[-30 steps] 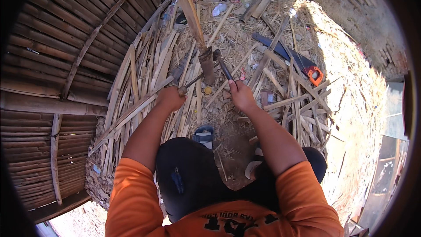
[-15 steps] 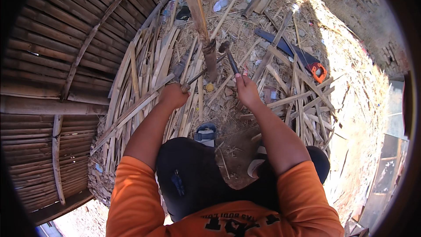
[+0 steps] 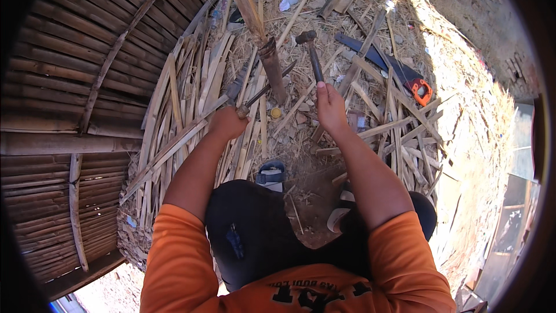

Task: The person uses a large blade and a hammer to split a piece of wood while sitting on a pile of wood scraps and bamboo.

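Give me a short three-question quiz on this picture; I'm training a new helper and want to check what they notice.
1. True or false: the right hand holds a hammer with its head raised away from the person.
2. What does the left hand grip? A) a saw B) a knife whose blade lies against the bamboo pole C) a sandal
3. Fill in: the saw with the orange handle lies on the bamboo strips to the person's ____.

Key: 1 true; 2 B; 3 right.
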Motion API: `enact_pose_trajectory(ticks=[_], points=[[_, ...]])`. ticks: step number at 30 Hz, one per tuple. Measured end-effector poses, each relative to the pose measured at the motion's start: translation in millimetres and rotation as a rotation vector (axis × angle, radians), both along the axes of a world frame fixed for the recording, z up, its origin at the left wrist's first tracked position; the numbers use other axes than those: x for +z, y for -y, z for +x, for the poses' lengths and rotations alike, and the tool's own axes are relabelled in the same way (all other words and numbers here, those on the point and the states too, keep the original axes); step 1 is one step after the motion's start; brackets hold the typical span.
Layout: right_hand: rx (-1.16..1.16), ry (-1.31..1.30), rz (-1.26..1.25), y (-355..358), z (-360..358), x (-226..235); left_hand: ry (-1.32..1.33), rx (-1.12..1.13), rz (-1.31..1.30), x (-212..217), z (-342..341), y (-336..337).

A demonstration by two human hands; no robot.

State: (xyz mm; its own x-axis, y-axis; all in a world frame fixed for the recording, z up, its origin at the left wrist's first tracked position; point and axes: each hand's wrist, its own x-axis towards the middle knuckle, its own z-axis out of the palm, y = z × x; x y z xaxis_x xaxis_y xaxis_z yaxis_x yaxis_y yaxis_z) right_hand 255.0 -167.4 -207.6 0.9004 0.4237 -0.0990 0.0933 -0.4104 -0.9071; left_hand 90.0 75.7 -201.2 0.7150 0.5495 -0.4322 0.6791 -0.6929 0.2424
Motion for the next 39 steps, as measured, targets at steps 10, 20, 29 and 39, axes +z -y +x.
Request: enact_pose_trajectory(ticks=[10,20,29,39], points=[[0.063,0.039,-0.123,-1.1,-8.0,-19.6,0.034,-0.041,0.001,-3.5,3.8,0.5],[0.152,0.068,-0.272,3.2,-24.3,-24.3,-0.011,-0.071,-0.001,-8.7,0.8,-3.9],[-0.001,0.034,0.010,-0.6,-5.7,1.8,0.025,-0.021,-0.028,-8.6,3.3,-1.0],[0.002,-0.002,0.046,-9.3,10.1,12.2,0.023,-0.018,-0.004,-18.9,5.6,-4.7]])
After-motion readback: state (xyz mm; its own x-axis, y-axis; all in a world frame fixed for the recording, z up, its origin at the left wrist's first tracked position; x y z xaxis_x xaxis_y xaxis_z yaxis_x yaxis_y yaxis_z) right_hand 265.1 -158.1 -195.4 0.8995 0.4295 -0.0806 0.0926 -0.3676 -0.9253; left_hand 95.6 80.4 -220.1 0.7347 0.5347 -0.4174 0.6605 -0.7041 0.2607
